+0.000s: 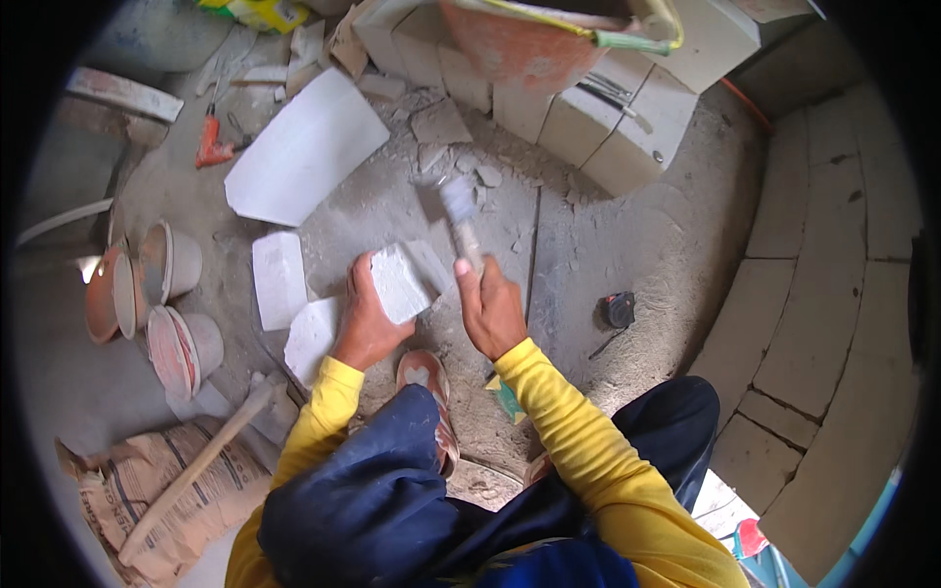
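A chunk of white lightweight block (400, 282) is gripped in my left hand (369, 323), its cut face turned up and its far side partly hidden. My right hand (492, 312) is wrapped round the pale handle of what looks like a hammer (459, 204). The hammer's grey head is smeared by motion and stands beyond the chunk, apart from it. Two smaller cut blocks, one pale piece (279, 280) and another (312, 338), lie left of my left hand. A larger white block (309, 147) rests farther off on the dusty floor.
Stacked blocks (578, 125) at the far side carry a reddish bucket (529, 44). A block wall (784, 314) curves along the right. A tape measure (618, 310) lies on the floor. Plastic tubs (186, 348), a paper sack (186, 470) and an orange-handled tool (212, 145) are at left.
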